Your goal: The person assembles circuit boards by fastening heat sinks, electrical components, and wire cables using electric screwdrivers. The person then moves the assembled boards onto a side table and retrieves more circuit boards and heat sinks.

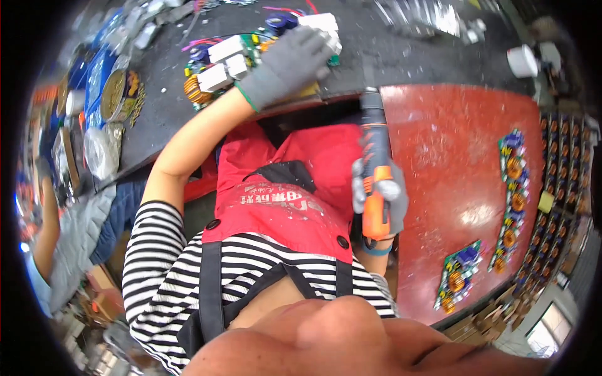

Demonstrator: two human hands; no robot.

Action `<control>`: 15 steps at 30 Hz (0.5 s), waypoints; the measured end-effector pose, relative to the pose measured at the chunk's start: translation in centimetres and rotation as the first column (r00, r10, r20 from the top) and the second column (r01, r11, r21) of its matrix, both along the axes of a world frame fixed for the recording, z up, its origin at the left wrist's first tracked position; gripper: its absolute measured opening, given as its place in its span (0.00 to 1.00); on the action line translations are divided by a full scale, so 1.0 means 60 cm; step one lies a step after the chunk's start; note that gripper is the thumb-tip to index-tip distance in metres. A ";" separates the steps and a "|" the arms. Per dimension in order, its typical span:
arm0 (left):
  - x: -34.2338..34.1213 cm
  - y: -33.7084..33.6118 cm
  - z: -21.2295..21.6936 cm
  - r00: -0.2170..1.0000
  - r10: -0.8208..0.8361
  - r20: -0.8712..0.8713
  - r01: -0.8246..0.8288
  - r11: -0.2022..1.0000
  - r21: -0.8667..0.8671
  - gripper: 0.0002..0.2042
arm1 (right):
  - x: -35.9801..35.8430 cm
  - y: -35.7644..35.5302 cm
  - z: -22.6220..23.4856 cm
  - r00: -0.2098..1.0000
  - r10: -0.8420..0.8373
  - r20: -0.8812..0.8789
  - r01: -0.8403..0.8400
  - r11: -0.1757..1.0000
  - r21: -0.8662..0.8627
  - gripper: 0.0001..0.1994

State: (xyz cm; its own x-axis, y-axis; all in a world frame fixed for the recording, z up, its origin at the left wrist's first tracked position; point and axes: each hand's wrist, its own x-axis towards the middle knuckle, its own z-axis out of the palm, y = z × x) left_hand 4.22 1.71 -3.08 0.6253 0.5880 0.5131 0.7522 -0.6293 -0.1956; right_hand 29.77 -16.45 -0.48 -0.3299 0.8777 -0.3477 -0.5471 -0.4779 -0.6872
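Note:
My left hand (290,67), in a grey glove, reaches over a circuit board (254,42) on the dark bench. Its fingers are stretched out, their tips against a white block (321,25) at the board's right end. Under and beside the palm are more white blocks (226,49), a copper coil (195,89) and coloured wires. My right hand (395,197), also gloved, is closed round an orange and grey power screwdriver (377,169). The tool points away from me toward the bench edge, and its front end is blurred. What touches its tip cannot be made out.
Several circuit boards with copper coils (456,283) lie on the red tabletop (433,188) at right. Beyond it stands a rack of coils (560,169). A tub of small brass-coloured parts (116,94) sits at left, and a white cup (522,61) at far right. Another person's arm (49,216) shows at far left.

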 end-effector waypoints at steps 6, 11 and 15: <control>0.006 -0.121 0.049 0.940 0.025 0.341 -0.001 0.997 -0.071 0.32 | 0.003 0.177 0.014 0.778 -0.558 0.290 0.439 0.812 0.384 0.23; -0.133 -0.232 0.065 0.883 0.197 0.425 -0.159 0.980 -0.123 0.23 | -0.070 0.210 0.034 0.107 -0.794 0.598 0.263 0.603 0.753 0.37; -0.331 -0.295 0.086 0.783 0.369 0.501 -0.440 0.898 0.025 0.09 | -0.179 0.194 0.062 0.250 -0.844 0.474 0.068 0.503 0.861 0.43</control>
